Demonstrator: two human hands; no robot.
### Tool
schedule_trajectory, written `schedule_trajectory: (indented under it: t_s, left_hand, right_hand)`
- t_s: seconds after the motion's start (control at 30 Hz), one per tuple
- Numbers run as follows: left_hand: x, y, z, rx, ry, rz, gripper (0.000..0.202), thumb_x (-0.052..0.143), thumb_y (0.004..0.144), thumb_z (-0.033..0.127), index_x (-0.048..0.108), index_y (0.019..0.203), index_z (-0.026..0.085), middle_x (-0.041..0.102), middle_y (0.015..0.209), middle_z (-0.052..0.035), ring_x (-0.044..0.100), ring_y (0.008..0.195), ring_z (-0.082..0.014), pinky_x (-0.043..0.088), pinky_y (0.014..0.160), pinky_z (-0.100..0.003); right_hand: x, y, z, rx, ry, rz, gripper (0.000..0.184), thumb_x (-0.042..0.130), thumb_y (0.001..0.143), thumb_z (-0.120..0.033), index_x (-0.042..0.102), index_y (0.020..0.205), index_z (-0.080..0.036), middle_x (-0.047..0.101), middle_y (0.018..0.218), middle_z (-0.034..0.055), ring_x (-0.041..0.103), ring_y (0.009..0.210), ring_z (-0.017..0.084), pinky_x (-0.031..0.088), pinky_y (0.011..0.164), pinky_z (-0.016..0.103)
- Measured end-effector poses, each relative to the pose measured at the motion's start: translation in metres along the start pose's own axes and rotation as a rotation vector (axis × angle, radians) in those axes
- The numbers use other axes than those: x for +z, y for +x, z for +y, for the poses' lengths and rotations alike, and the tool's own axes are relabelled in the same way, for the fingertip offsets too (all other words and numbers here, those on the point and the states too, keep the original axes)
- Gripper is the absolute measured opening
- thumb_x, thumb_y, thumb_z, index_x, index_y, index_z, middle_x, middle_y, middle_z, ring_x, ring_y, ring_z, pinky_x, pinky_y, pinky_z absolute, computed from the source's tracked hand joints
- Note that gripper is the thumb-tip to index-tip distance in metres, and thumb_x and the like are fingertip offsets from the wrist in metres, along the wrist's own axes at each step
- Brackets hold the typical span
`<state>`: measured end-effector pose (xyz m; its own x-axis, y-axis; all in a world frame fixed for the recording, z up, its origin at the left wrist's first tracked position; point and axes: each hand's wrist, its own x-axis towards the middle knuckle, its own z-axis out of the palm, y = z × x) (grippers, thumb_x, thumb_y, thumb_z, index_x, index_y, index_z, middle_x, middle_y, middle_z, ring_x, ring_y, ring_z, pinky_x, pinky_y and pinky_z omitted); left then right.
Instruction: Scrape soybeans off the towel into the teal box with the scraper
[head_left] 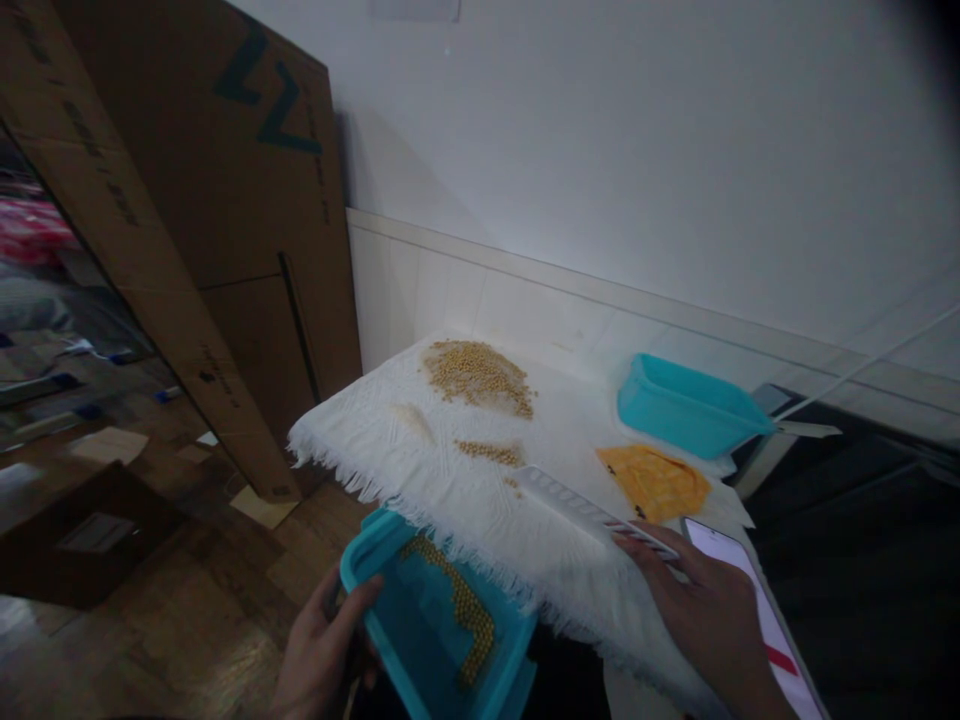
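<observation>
My left hand [330, 640] grips the rim of a blue plastic bin [405, 625], held tilted just below the table's front edge. A band of yellow soybeans [469, 615] lies inside it. My right hand [701, 600] is closed around a long white plastic tool with slots along its handle [574, 505]; its underside is hidden. The tool's far end rests near a small row of soybeans [487, 452] on the white fringed cloth [397, 450]. A larger heap of soybeans [480, 372] is spread farther back on the cloth.
A second blue bin [686, 405] stands at the back right, beside a folded yellow cloth [656, 483]. A phone [739, 570] lies at the right, by my wrist. A tall cardboard box [247, 230] stands left of the table, and a white wall rises behind.
</observation>
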<state>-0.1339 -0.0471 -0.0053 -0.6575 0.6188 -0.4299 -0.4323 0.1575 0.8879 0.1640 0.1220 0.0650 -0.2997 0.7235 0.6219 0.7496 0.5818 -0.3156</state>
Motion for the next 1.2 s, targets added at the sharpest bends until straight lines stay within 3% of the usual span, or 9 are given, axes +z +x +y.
schedule_trajectory:
  t_s: [0.17, 0.33, 0.43, 0.57, 0.67, 0.77, 1.03, 1.2]
  left_hand:
    - [0.001, 0.001, -0.002, 0.005, -0.009, 0.019, 0.068, 0.094, 0.064, 0.063, 0.072, 0.110, 0.018, 0.055, 0.040, 0.0088, 0.049, 0.028, -0.0126, 0.034, 0.031, -0.019]
    - [0.002, 0.001, -0.001, 0.002, -0.013, 0.027, 0.068, 0.095, 0.064, 0.061, 0.070, 0.110, 0.017, 0.056, 0.040, 0.0090, 0.050, 0.029, -0.0132, 0.034, 0.031, -0.019]
    - [0.000, 0.002, -0.003, -0.001, -0.014, 0.026, 0.068, 0.095, 0.064, 0.061, 0.072, 0.111, 0.018, 0.057, 0.041, 0.0085, 0.052, 0.031, -0.0140, 0.035, 0.031, -0.019]
    - [-0.002, 0.003, -0.004, -0.001, 0.008, 0.002, 0.067, 0.093, 0.068, 0.060, 0.072, 0.114, 0.017, 0.058, 0.042, 0.0077, 0.051, 0.031, -0.0134, 0.035, 0.032, -0.019]
    - [-0.002, 0.001, -0.003, -0.006, 0.017, -0.001, 0.064, 0.091, 0.069, 0.061, 0.072, 0.112, 0.017, 0.060, 0.043, 0.0071, 0.054, 0.033, -0.0140, 0.036, 0.034, -0.019]
    - [-0.001, 0.000, -0.001, -0.009, 0.021, -0.002, 0.063, 0.091, 0.070, 0.061, 0.072, 0.112, 0.018, 0.059, 0.043, 0.0068, 0.053, 0.033, -0.0136, 0.036, 0.035, -0.018]
    - [-0.003, 0.006, -0.008, -0.015, 0.007, 0.019, 0.066, 0.093, 0.063, 0.066, 0.076, 0.107, 0.018, 0.057, 0.041, 0.0064, 0.051, 0.031, -0.0138, 0.033, 0.033, -0.020]
    - [0.000, 0.002, -0.005, -0.012, -0.020, 0.035, 0.069, 0.095, 0.061, 0.064, 0.077, 0.110, 0.018, 0.055, 0.043, 0.0079, 0.049, 0.033, -0.0126, 0.034, 0.033, -0.020]
  right_hand:
    - [0.003, -0.008, -0.015, -0.098, -0.004, -0.042, 0.053, 0.048, 0.110, -0.055, 0.090, 0.088, -0.031, 0.087, 0.087, 0.0012, 0.085, 0.070, 0.023, 0.069, 0.073, 0.029]
    - [0.000, -0.022, -0.025, -0.235, -0.014, -0.077, 0.042, 0.052, 0.109, -0.042, 0.091, 0.095, -0.032, 0.088, 0.091, 0.0002, 0.085, 0.073, 0.022, 0.069, 0.076, 0.028]
    - [-0.004, -0.032, -0.027, -0.296, -0.001, -0.161, 0.036, 0.055, 0.106, -0.036, 0.090, 0.101, -0.036, 0.088, 0.097, -0.0031, 0.086, 0.078, 0.020, 0.069, 0.075, 0.026]
    - [-0.006, -0.038, -0.025, -0.188, -0.003, -0.226, 0.030, 0.060, 0.104, -0.043, 0.090, 0.101, -0.040, 0.087, 0.094, -0.0049, 0.085, 0.077, 0.021, 0.068, 0.073, 0.025]
    - [-0.001, -0.028, -0.018, -0.004, -0.032, -0.080, 0.044, 0.054, 0.105, -0.055, 0.091, 0.092, -0.034, 0.087, 0.085, 0.0007, 0.084, 0.072, 0.024, 0.068, 0.067, 0.029]
    - [0.005, -0.012, -0.009, 0.088, -0.063, 0.067, 0.053, 0.051, 0.104, -0.063, 0.090, 0.088, -0.030, 0.087, 0.084, 0.0037, 0.082, 0.066, 0.025, 0.065, 0.061, 0.030]
    - [0.013, -0.006, 0.007, 0.031, -0.141, 0.051, 0.061, 0.041, 0.108, -0.062, 0.088, 0.090, -0.027, 0.088, 0.093, 0.0040, 0.081, 0.062, 0.023, 0.062, 0.059, 0.030]
    - [0.014, -0.009, 0.007, 0.013, -0.138, 0.023, 0.054, 0.044, 0.109, -0.055, 0.089, 0.092, -0.030, 0.088, 0.094, 0.0022, 0.081, 0.064, 0.022, 0.062, 0.062, 0.029]
